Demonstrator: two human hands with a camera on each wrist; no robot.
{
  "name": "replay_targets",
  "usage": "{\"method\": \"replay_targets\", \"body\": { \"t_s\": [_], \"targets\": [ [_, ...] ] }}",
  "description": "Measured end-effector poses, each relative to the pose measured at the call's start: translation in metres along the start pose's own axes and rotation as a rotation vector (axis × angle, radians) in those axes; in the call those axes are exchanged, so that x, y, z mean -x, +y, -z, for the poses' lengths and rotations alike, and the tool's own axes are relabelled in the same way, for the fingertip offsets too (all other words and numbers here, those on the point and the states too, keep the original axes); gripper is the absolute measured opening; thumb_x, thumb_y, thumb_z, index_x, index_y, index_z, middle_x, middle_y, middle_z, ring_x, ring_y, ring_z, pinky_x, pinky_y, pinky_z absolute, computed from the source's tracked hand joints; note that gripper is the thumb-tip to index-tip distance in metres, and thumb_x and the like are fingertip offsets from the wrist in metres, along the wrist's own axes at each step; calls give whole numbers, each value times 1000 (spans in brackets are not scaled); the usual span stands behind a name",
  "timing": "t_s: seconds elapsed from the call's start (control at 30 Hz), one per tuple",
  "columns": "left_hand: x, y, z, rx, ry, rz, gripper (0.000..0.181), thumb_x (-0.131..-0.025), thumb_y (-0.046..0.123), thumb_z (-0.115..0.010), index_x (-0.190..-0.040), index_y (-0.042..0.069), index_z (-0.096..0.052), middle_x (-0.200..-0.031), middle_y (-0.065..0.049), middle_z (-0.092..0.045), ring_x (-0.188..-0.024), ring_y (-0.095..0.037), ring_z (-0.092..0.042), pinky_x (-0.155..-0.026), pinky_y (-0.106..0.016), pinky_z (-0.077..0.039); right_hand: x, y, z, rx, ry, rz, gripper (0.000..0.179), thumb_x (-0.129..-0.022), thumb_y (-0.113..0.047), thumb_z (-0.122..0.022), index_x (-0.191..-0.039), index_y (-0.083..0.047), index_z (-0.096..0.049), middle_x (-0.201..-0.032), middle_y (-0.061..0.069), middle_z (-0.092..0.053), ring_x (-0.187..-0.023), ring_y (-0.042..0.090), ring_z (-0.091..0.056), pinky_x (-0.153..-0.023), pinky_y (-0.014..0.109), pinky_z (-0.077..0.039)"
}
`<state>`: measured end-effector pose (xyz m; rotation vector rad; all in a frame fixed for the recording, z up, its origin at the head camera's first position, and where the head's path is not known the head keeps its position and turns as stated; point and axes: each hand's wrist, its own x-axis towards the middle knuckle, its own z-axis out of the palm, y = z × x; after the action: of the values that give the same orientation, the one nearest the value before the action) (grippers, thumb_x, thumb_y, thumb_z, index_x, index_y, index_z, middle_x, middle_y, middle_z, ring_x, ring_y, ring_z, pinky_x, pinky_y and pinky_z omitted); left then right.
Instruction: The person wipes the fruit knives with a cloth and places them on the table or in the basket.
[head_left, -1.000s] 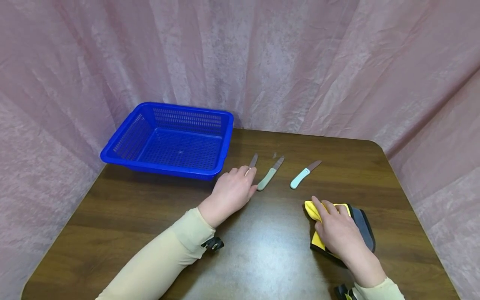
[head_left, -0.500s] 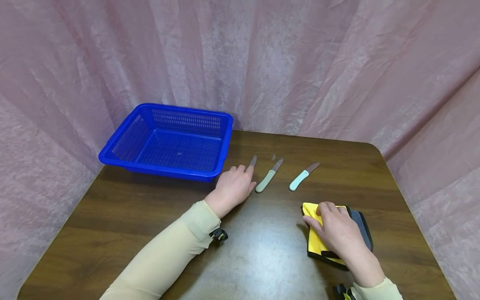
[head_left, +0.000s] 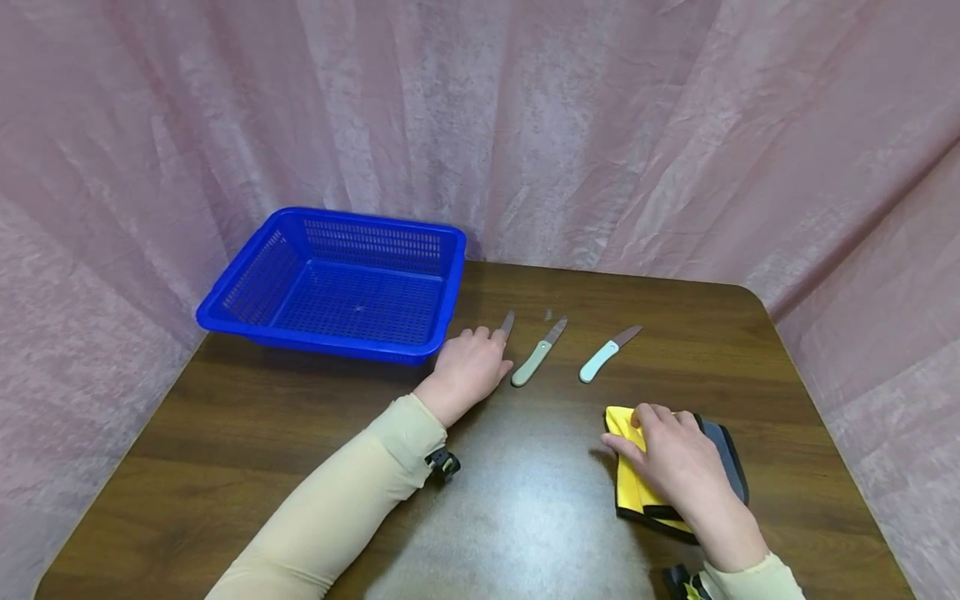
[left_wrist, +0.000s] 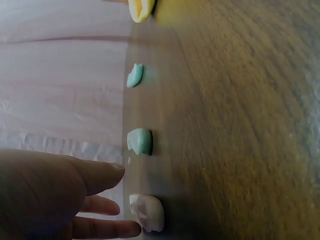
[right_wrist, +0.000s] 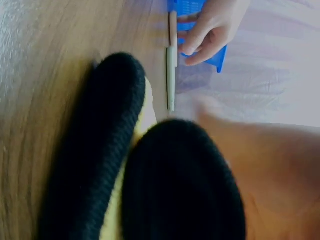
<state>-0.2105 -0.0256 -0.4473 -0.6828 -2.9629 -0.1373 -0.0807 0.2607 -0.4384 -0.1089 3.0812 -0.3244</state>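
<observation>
In the head view my left hand (head_left: pixel 468 367) reaches over a small knife whose blade (head_left: pixel 507 323) sticks out past the fingers. The left wrist view shows that knife's pale pinkish handle (left_wrist: pixel 150 212) right at the fingertips, with the thumb held apart from it. A knife with a sage-green handle (head_left: pixel 531 364) lies just to the right, and one with a mint handle (head_left: pixel 598 362) farther right. My right hand (head_left: pixel 678 458) rests on a folded yellow and grey cloth (head_left: pixel 628 483) with black edging, its thumb stretched out to the side.
A blue plastic basket (head_left: pixel 360 312) with perforated walls stands at the back left, close to the left hand. The wooden table (head_left: pixel 510 517) reaches back to a pink curtain (head_left: pixel 525 133). Its rounded far right corner shows.
My right fingers have drawn back on the cloth and the thumb has spread out to the left. My left hand stays at the leftmost knife, barely shifted. The knives lie as before.
</observation>
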Motion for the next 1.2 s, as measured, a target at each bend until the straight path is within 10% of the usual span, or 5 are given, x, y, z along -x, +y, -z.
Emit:
{"method": "replay_targets", "body": {
  "t_s": [0.23,0.87,1.2],
  "targets": [
    [-6,2,-3,-21,-7,12,45,-105,43,-76,-125,3,-75,-111,-16,-75,-98,-36,-72,-79,-48,-62,2,2,0,-15,64,-1,25,-106,-30,-77,-108,-6,-72,-116,19,-75,-94,46,-64,-71,60,-55],
    [-16,5,-6,-43,-27,73,45,-103,43,-79,-120,1,-77,-112,-17,-74,-100,-35,-73,-80,-48,-63,1,3,-5,-26,-29,6,56,-89,-37,-94,-123,0,-69,-134,27,-67,-124,51,-58,-88,68,-54],
    [-15,3,-8,-40,-51,92,49,-98,43,-85,-120,0,-76,-113,-17,-73,-100,-36,-73,-80,-48,-62,-3,4,-1,-17,-66,11,56,-87,-33,-94,-124,0,-67,-129,26,-67,-107,41,-64,-81,61,-56]
  ]
}}
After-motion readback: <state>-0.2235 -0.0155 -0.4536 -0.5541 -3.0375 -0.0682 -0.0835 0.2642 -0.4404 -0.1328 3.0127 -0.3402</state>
